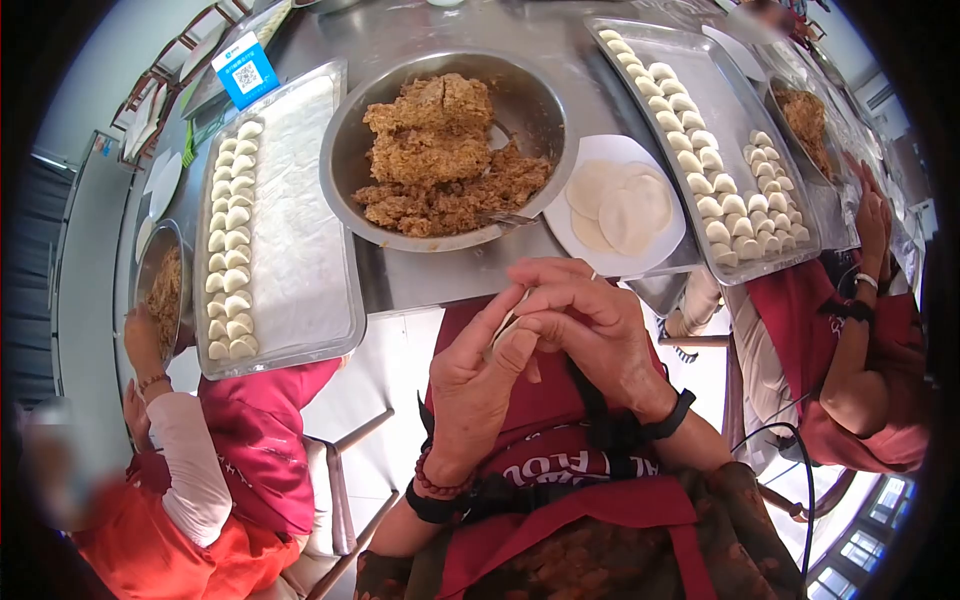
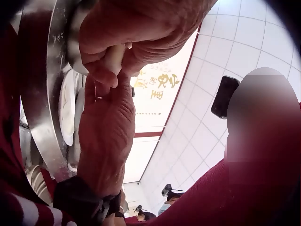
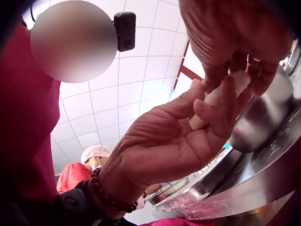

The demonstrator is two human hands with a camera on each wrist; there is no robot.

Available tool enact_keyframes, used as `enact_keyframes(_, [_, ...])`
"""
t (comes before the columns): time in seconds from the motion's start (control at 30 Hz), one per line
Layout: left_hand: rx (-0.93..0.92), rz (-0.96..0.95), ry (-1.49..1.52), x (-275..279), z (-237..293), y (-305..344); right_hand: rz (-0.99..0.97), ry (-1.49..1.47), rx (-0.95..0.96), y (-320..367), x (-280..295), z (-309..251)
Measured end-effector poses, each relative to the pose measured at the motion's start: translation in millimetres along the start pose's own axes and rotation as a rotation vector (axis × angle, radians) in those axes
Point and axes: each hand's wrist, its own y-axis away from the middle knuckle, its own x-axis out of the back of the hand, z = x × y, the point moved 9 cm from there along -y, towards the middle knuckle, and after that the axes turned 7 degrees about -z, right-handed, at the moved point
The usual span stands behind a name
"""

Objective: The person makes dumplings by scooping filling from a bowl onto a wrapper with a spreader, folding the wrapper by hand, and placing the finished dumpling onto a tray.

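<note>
Judging by the steel table (image 1: pixel 420 278), I'd call this wrapping session partway through: the emptier tray (image 1: pixel 300 220) has 2 columns of finished dumplings (image 1: pixel 230 240) down 1 edge and lots of bare space, the fuller tray (image 1: pixel 735 110) carries a long line plus a cluster, the big bowl (image 1: pixel 345 170) is loaded with brown filling (image 1: pixel 440 150), and the white plate (image 1: pixel 600 150) has a few round wrappers (image 1: pixel 625 205) waiting. Both hands meet just off the table edge, above the red apron (image 1: pixel 560 500). The right hand (image 3: pixel 160 141), wearing the bead bracelet (image 3: pixel 113 197), is curled and pinches the dumpling (image 3: pixel 218 99) between thumb and fingertips, while the left hand (image 2: pixel 106 136) closes narrowly on its top edge, so neither is open at all.
</note>
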Motion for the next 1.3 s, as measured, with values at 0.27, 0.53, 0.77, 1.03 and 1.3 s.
enact_keyframes(0.27, [-0.052, 0.033, -0.089, -1.7, 10.4, 0.8, -0.017, -0.206, -0.022, -2.4, -6.1, 2.9])
enact_keyframes(0.53, [-0.201, 0.088, 0.132, 9.1, 14.0, 2.8, 0.056, -0.667, -0.245, 9.1, -11.4, 21.0])
enact_keyframes(0.77, [-0.297, 0.098, 0.166, 5.8, 20.3, 4.7, -0.039, -0.998, -0.291, 11.6, -33.7, 28.9])
enact_keyframes(1.03, [-0.274, 0.085, 0.185, 6.8, 9.8, 6.5, 0.035, -1.023, -0.28, 12.5, -32.0, 34.3])
enact_keyframes(1.3, [-0.227, 0.073, 0.194, 6.5, 4.2, 5.8, 0.069, -0.943, -0.213, 10.9, -24.6, 30.8])
